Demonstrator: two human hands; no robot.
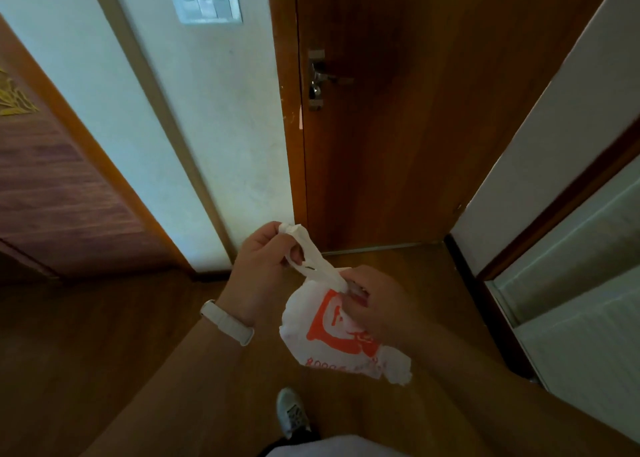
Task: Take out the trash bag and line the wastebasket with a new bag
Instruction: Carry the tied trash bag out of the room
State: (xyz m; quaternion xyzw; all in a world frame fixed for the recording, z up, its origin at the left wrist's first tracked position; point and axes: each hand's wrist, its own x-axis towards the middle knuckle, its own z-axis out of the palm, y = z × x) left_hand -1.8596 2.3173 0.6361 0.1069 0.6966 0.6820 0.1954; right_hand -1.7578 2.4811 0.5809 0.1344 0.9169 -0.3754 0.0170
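Note:
A small white plastic bag (311, 332) with an orange print hangs in front of me above the wooden floor. My left hand (263, 269), with a white band on its wrist, grips one twisted handle of the bag and pulls it up and to the left. My right hand (377, 304) pinches the bag's top edge just right of that handle. The bag's body sags below both hands. No wastebasket is in view.
A closed brown wooden door (433, 110) with a metal handle (320, 79) stands straight ahead. A white wall with a light switch (206, 5) is to its left. Another door frame lies at the far left, a white panel at the right. My shoe (292, 411) is on the floor.

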